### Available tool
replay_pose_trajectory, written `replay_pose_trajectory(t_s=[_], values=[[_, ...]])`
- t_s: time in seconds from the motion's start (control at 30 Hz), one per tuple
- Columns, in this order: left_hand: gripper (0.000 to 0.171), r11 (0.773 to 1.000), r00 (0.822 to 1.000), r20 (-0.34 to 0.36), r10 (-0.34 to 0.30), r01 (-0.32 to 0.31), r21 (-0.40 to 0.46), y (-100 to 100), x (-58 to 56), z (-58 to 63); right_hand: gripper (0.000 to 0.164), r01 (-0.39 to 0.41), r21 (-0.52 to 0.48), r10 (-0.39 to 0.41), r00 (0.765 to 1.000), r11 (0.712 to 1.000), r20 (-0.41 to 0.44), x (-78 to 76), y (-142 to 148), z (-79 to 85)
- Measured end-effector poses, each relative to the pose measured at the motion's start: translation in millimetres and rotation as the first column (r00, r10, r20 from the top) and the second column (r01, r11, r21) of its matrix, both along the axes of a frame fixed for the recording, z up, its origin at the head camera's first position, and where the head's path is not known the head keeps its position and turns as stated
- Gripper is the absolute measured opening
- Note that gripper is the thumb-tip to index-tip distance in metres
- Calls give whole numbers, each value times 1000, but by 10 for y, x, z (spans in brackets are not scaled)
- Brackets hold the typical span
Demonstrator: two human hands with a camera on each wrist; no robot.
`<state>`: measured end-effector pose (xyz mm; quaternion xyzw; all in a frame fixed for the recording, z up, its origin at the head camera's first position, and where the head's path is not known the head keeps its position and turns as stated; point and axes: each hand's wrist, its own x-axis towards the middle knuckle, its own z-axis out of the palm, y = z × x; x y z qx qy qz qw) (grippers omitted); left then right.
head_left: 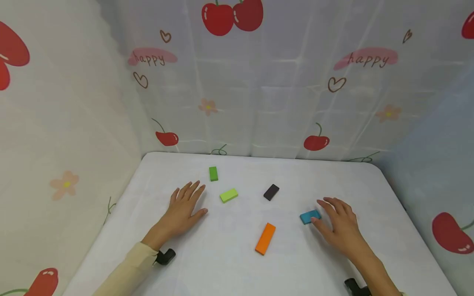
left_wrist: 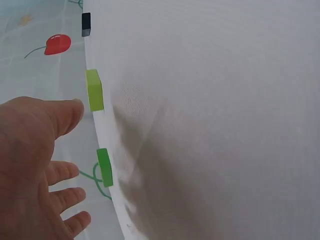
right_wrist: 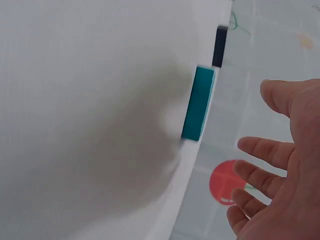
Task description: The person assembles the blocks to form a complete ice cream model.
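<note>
Several small rectangular blocks lie apart on a white-covered table [head_left: 222,271]. My left hand [head_left: 182,211], its fingers spread, is left of the light green block [head_left: 229,195] and the darker green block [head_left: 213,173]. My right hand [head_left: 340,226] hovers beside the blue block [head_left: 310,216], thumb and fingers apart. In the head view its thumb overlaps the block's near edge, while the right wrist view shows a gap between the hand and the blue block [right_wrist: 198,103]. A black block [head_left: 271,192] and an orange block [head_left: 265,239] lie between the hands.
A pale curtain [head_left: 259,94] printed with cherries and hearts hangs along the table's back edge and both sides. A black wrist camera [head_left: 166,257] sits on the left wrist, and another black camera [head_left: 356,287] is on the right wrist.
</note>
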<state>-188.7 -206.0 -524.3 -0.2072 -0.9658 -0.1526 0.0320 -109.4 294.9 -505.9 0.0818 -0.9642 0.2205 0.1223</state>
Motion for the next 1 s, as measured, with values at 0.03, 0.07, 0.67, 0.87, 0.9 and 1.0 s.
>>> replay_pose_trajectory(t_s=[0.03, 0.07, 0.67, 0.87, 0.9, 1.0], values=[[81, 1000, 1000, 9, -2, 2, 14, 16, -11, -4, 59, -3, -9, 3, 1000, 1000, 7, 20, -37, 6], [80, 1000, 1000, 17, -5, 5, 27, 31, -23, -9, 57, -4, -21, 4, 1000, 1000, 16, 40, -74, 11], [46, 979, 988, 147, 38, -66, 195, 293, -324, -10, 33, 82, -145, -30, 943, 986, 332, 288, -665, 6], [38, 984, 989, 144, 32, -56, 167, 374, -388, 25, 26, 60, -153, -1, 933, 986, 361, 324, -889, -12], [37, 985, 989, 141, 33, -56, 164, 383, -399, 30, 25, 52, -149, 4, 935, 987, 353, 326, -929, -17], [36, 984, 989, 147, 29, -55, 171, 402, -427, 41, 29, 33, -141, 14, 946, 989, 323, 331, -1035, -35]])
